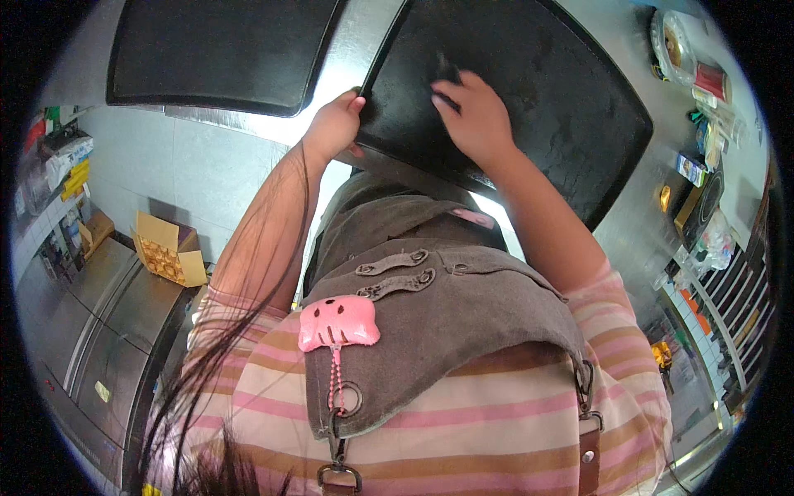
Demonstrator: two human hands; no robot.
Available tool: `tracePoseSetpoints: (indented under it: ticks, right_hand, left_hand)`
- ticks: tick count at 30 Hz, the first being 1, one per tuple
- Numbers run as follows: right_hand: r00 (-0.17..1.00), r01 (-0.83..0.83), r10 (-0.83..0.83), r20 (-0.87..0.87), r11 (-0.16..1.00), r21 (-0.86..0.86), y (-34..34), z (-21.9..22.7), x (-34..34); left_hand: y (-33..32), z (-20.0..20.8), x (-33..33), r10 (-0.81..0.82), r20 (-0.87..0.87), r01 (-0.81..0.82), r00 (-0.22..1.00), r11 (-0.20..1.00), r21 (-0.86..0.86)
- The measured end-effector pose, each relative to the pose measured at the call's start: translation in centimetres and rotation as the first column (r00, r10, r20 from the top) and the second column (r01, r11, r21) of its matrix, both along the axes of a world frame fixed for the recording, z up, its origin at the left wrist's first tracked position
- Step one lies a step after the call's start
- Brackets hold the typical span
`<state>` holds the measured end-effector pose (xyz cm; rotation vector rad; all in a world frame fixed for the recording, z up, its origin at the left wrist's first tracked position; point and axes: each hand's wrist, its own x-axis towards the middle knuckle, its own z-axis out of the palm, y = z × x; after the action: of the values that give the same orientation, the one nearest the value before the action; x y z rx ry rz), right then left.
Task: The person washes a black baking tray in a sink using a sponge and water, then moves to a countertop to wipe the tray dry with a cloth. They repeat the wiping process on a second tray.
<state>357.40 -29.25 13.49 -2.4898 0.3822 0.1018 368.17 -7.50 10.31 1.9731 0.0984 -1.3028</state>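
Observation:
A large black baking tray (562, 107) lies at an angle on the steel worktop in front of me. My left hand (333, 126) is closed round its near left corner, thumb on the rim and some fingers underneath. Above the tray's surface, my right hand (480, 120) is bent with its fingers drawn together. A small dark thing (445, 62) shows at those fingertips, blurred against the black surface, and I cannot make out its kind. The tray's surface has dull, scuffed patches. A second black baking tray (219, 54) lies to the left, apart from the first.
Bare steel worktop (351, 37) shows between the trays. At the far right stand a clear plastic tub (674, 50), bags and small packages, with a metal rack (728, 306) nearer. An opened cardboard box (169, 248) sits low on the left by a steel cabinet (91, 355).

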Motion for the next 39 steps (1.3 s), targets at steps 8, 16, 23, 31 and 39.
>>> tracePoseSetpoints:
  ticks: [8, 16, 23, 31, 39]
  right_hand:
    - [0.984, -0.089, 0.107, 0.142, 0.988, -0.126, 3.8, -5.4, 5.5]
    - [0.832, -0.517, 0.5, -0.24, 0.856, -0.008, 6.1, -3.1, 1.0]
    - [0.929, -0.362, 0.36, -0.085, 0.932, -0.009, 4.2, -2.4, -0.7]
    - [0.971, -0.01, 0.081, 0.227, 0.955, -0.297, 1.6, -4.4, 3.0]
    - [0.897, -0.433, 0.441, -0.016, 0.872, -0.226, 3.0, -3.2, 1.0]
  left_hand:
    - [-0.7, 1.1, 0.0, -0.046, 0.068, 0.045, 0.997, 0.999, 0.025]
    - [-0.6, 0.3, -0.5, -0.048, 0.094, 0.047, 0.994, 0.999, 0.013]
    - [-0.6, 0.5, -0.9, -0.154, 0.14, 0.149, 0.978, 0.988, 0.042]
    - [-0.6, 0.4, -1.0, -0.173, 0.183, 0.164, 0.968, 0.984, 0.064]
    - [-0.2, -0.9, -1.3, -0.242, 0.324, 0.217, 0.915, 0.97, 0.111]
